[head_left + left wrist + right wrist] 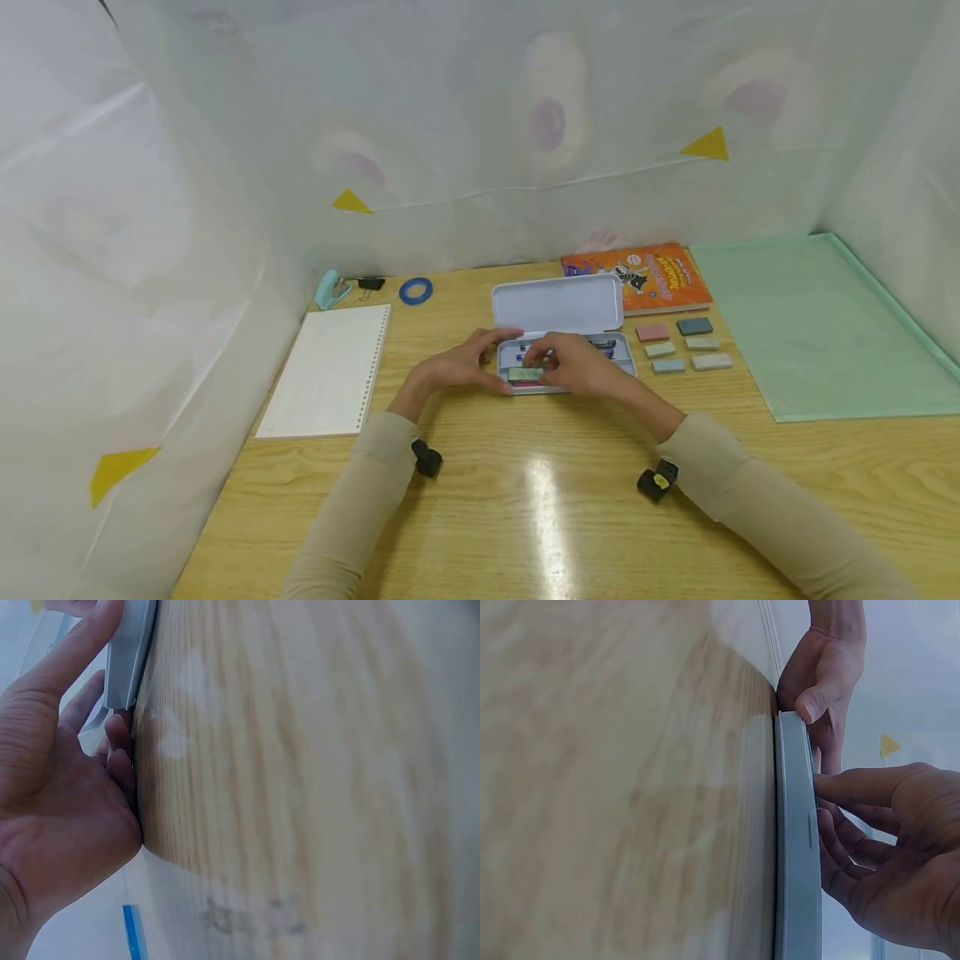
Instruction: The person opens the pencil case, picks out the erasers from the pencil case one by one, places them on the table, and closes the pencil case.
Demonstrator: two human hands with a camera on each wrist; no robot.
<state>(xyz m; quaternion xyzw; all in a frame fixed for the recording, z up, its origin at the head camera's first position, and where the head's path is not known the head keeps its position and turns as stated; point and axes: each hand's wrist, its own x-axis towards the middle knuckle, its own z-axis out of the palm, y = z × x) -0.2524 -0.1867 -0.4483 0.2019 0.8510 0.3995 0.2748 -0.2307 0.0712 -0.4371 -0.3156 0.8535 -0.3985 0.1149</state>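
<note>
A light blue pencil case point(557, 303) lies on the table with its lid tipped back. My left hand point(459, 365) holds the case's left end, thumb at the front corner and index finger towards the back. Inside the case, my right hand point(581, 365) pinches a green block-shaped eraser point(523, 375) by its right end, in the front compartment. Several pens point(603, 343) lie behind it. In the right wrist view, the right fingers point(862, 784) reach over the case's front wall point(798, 847), which hides the eraser.
Several coloured erasers point(668, 366) sit right of the case. Behind them lies an orange book point(675, 279), and a green mat point(847, 333) is far right. Leftward are a notebook point(326, 371), stapler point(331, 290), black binder clip point(371, 284) and blue tape roll point(416, 291).
</note>
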